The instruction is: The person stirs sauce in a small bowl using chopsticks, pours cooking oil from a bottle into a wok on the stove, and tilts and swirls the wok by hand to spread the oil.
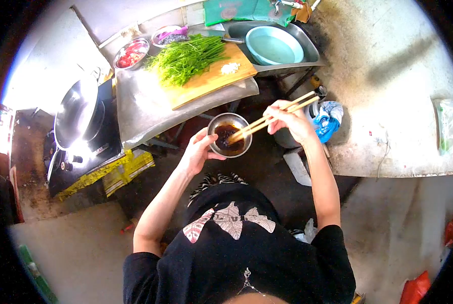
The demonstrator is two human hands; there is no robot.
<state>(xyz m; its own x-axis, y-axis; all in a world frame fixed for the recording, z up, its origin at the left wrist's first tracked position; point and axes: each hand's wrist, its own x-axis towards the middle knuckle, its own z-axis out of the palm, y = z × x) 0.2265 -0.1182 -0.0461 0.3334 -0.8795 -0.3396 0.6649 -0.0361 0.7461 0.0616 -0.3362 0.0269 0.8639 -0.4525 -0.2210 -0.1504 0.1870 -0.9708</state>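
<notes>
My left hand (200, 151) grips a small metal bowl (247, 123) by its left side, holding it in front of my body. Dark brown sauce (225, 133) covers the bowl's bottom. In my right hand (289, 120) is a pair of wooden chopsticks (259, 124), their tips dipped in the sauce. Beyond the bowl, a wooden cutting board (196, 93) carries a heap of long green stalks (188, 60) and a little pile of chopped white bits (230, 68), perhaps garlic.
A wok (77, 114) sits on the stove at left. Behind the board stand a bowl of red meat (131, 53) and another bowl (166, 36) with purple plastic. The sink (310, 50) holds a light blue basin (274, 45) of water. A blue-and-white plastic bag (328, 119) hangs at right.
</notes>
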